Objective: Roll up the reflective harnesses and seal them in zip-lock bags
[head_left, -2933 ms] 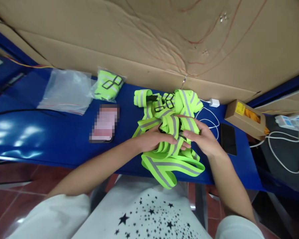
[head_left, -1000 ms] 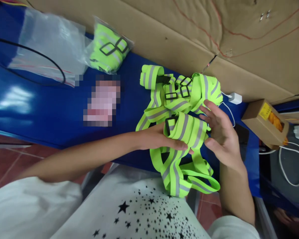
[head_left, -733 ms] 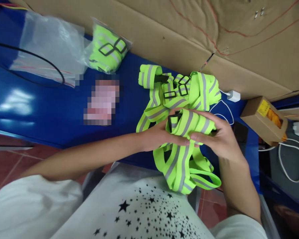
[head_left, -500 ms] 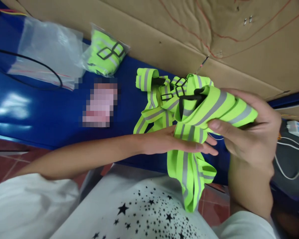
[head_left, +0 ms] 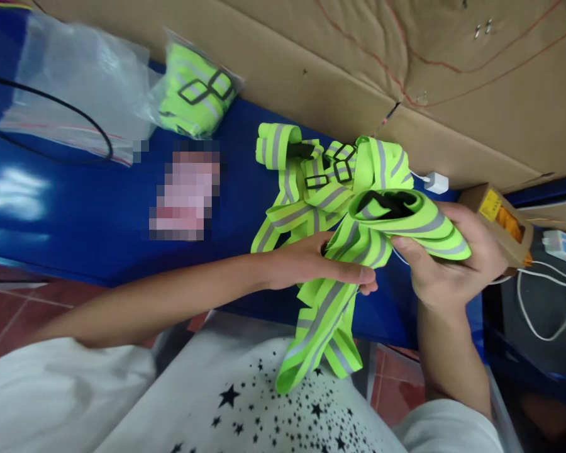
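Shows a strap bundle (head_left: 424, 221) in neon yellow-green with grey stripes, flattened into layered folds, black pieces (head_left: 399, 202) inside the open end. Lies in both hands above the blue table (head_left: 238, 189), on the wearer's side of a strap pile (head_left: 382, 163). Points its open end up-left, long axis slanting down-right into the gripping right hand (head_left: 457, 264). Trails loops down-left from the left hand (head_left: 323, 261), closed on the straps

Neon-green straps (head_left: 327, 314) with grey stripes, blue tabletop (head_left: 236, 207), white shirt (head_left: 207, 371) with black stars
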Action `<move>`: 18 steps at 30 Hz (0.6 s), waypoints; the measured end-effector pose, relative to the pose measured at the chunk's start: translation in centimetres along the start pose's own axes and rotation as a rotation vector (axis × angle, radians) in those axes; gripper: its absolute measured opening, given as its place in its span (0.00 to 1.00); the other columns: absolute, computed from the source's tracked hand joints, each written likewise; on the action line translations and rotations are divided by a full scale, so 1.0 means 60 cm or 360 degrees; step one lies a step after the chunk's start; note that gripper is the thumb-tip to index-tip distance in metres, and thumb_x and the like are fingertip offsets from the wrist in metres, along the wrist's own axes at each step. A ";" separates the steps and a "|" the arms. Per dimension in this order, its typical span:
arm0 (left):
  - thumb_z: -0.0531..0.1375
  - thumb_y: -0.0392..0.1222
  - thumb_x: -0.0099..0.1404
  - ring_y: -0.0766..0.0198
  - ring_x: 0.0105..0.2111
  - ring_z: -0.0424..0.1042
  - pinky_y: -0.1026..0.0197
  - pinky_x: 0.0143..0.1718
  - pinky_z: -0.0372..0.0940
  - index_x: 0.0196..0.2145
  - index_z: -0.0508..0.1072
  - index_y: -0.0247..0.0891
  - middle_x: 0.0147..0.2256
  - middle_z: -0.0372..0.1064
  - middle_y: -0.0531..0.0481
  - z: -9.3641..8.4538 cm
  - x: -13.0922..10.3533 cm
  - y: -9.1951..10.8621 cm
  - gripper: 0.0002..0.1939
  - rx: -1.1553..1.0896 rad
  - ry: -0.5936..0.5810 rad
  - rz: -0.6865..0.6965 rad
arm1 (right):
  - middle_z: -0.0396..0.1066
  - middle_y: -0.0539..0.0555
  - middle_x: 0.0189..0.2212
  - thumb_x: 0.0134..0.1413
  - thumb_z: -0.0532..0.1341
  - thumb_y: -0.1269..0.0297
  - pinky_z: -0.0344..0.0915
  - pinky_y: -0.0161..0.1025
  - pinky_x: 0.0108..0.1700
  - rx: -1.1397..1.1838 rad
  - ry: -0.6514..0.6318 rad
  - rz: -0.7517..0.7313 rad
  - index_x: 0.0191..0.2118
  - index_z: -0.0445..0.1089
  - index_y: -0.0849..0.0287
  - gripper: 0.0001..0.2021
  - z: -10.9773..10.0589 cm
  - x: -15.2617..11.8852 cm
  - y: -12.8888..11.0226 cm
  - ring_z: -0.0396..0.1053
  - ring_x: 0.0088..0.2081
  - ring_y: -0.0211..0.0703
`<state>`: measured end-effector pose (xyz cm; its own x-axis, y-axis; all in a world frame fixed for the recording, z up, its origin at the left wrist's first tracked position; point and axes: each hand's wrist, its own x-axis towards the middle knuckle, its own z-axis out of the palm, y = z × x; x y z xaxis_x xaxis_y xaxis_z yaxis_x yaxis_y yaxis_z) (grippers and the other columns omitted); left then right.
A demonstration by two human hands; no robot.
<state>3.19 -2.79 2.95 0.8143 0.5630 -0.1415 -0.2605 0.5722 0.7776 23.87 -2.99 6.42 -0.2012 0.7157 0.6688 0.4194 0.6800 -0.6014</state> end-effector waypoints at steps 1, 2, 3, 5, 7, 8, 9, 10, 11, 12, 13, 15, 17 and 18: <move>0.75 0.53 0.56 0.59 0.40 0.79 0.54 0.49 0.73 0.41 0.80 0.35 0.39 0.80 0.45 0.000 0.001 -0.002 0.22 -0.0056 0.0020 -0.0023 | 0.80 0.48 0.49 0.52 0.74 0.72 0.79 0.48 0.52 -0.0005 0.0024 -0.0029 0.57 0.76 0.46 0.27 0.003 -0.002 0.003 0.80 0.48 0.49; 0.76 0.53 0.54 0.58 0.42 0.79 0.53 0.51 0.73 0.43 0.80 0.36 0.42 0.80 0.45 0.000 0.003 -0.006 0.24 -0.0101 0.0077 -0.0023 | 0.80 0.49 0.49 0.52 0.74 0.72 0.79 0.50 0.52 -0.0018 0.0018 -0.0108 0.57 0.76 0.47 0.27 0.006 -0.005 0.008 0.80 0.48 0.51; 0.77 0.52 0.53 0.57 0.44 0.79 0.53 0.52 0.72 0.45 0.80 0.37 0.44 0.80 0.45 0.000 0.005 -0.009 0.25 -0.0132 0.0164 0.0000 | 0.80 0.50 0.49 0.53 0.73 0.70 0.79 0.52 0.54 -0.0043 -0.0010 -0.0216 0.58 0.76 0.48 0.26 0.009 -0.008 0.013 0.80 0.49 0.53; 0.77 0.48 0.52 0.56 0.48 0.78 0.51 0.57 0.70 0.47 0.80 0.38 0.48 0.80 0.46 -0.002 0.008 -0.016 0.27 -0.0138 0.0350 0.0082 | 0.80 0.52 0.50 0.58 0.70 0.68 0.77 0.57 0.55 -0.0135 -0.0087 -0.0435 0.59 0.75 0.48 0.23 0.013 -0.015 0.024 0.78 0.53 0.56; 0.77 0.45 0.53 0.52 0.55 0.76 0.49 0.62 0.66 0.50 0.79 0.38 0.52 0.78 0.45 -0.005 0.010 -0.021 0.27 -0.0093 0.0445 0.0170 | 0.80 0.53 0.51 0.62 0.67 0.66 0.77 0.57 0.54 -0.0241 -0.0142 -0.0584 0.61 0.74 0.49 0.22 0.015 -0.021 0.031 0.77 0.54 0.58; 0.76 0.44 0.53 0.51 0.57 0.74 0.48 0.64 0.65 0.50 0.79 0.38 0.54 0.78 0.45 -0.007 0.010 -0.022 0.27 -0.0066 0.0452 0.0197 | 0.80 0.53 0.51 0.63 0.66 0.66 0.78 0.57 0.54 -0.0287 -0.0161 -0.0610 0.62 0.73 0.48 0.22 0.016 -0.023 0.033 0.77 0.55 0.58; 0.75 0.44 0.54 0.50 0.59 0.73 0.47 0.65 0.64 0.51 0.79 0.38 0.54 0.77 0.45 -0.008 0.009 -0.022 0.27 -0.0050 0.0444 0.0206 | 0.80 0.53 0.51 0.64 0.66 0.66 0.78 0.56 0.53 -0.0321 -0.0169 -0.0614 0.63 0.72 0.47 0.22 0.017 -0.026 0.034 0.77 0.55 0.58; 0.75 0.44 0.54 0.50 0.59 0.73 0.47 0.65 0.64 0.51 0.79 0.38 0.54 0.77 0.45 -0.010 0.007 -0.022 0.27 -0.0052 0.0423 0.0194 | 0.80 0.52 0.51 0.64 0.65 0.66 0.78 0.56 0.53 -0.0341 -0.0164 -0.0612 0.63 0.72 0.46 0.23 0.019 -0.027 0.034 0.77 0.55 0.57; 0.74 0.43 0.55 0.50 0.58 0.74 0.46 0.64 0.65 0.52 0.79 0.38 0.54 0.78 0.45 -0.011 0.006 -0.021 0.26 -0.0064 0.0385 0.0161 | 0.80 0.52 0.50 0.64 0.65 0.66 0.77 0.56 0.54 -0.0350 -0.0153 -0.0612 0.63 0.72 0.46 0.23 0.021 -0.029 0.033 0.77 0.55 0.57; 0.73 0.43 0.56 0.50 0.56 0.75 0.46 0.63 0.66 0.53 0.78 0.38 0.53 0.78 0.45 -0.011 0.004 -0.021 0.26 -0.0070 0.0327 0.0116 | 0.80 0.53 0.50 0.64 0.65 0.66 0.77 0.56 0.54 -0.0351 -0.0145 -0.0616 0.63 0.72 0.47 0.23 0.023 -0.030 0.032 0.77 0.55 0.57; 0.73 0.43 0.56 0.50 0.55 0.76 0.46 0.61 0.67 0.54 0.78 0.38 0.53 0.78 0.45 -0.010 0.004 -0.021 0.27 -0.0053 0.0261 0.0079 | 0.80 0.53 0.50 0.64 0.65 0.66 0.77 0.56 0.55 -0.0349 -0.0149 -0.0624 0.64 0.72 0.48 0.23 0.025 -0.031 0.031 0.77 0.55 0.58; 0.74 0.42 0.56 0.49 0.57 0.75 0.46 0.61 0.68 0.56 0.76 0.40 0.55 0.76 0.44 -0.009 0.004 -0.025 0.30 0.0048 0.0214 0.0092 | 0.80 0.54 0.51 0.64 0.64 0.67 0.76 0.56 0.56 -0.0371 -0.0201 -0.0644 0.64 0.71 0.49 0.23 0.027 -0.032 0.029 0.76 0.56 0.58; 0.74 0.40 0.55 0.49 0.60 0.72 0.47 0.62 0.67 0.58 0.74 0.41 0.58 0.74 0.44 -0.008 0.006 -0.033 0.33 0.0125 0.0322 0.0186 | 0.79 0.53 0.51 0.66 0.63 0.67 0.75 0.56 0.58 -0.0425 -0.0307 -0.0660 0.64 0.71 0.47 0.22 0.025 -0.031 0.027 0.76 0.56 0.56; 0.74 0.40 0.55 0.50 0.60 0.72 0.47 0.62 0.68 0.58 0.74 0.41 0.59 0.74 0.44 -0.008 0.007 -0.037 0.34 0.0109 0.0393 0.0215 | 0.79 0.52 0.52 0.67 0.62 0.66 0.74 0.56 0.58 -0.0450 -0.0367 -0.0663 0.63 0.72 0.46 0.21 0.022 -0.029 0.025 0.76 0.57 0.55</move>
<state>3.88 -3.52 0.88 0.6216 0.7641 -0.1723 -0.3154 0.4455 0.8379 23.68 -3.00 3.75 -0.5760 0.4333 0.6932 0.4779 0.8664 -0.1446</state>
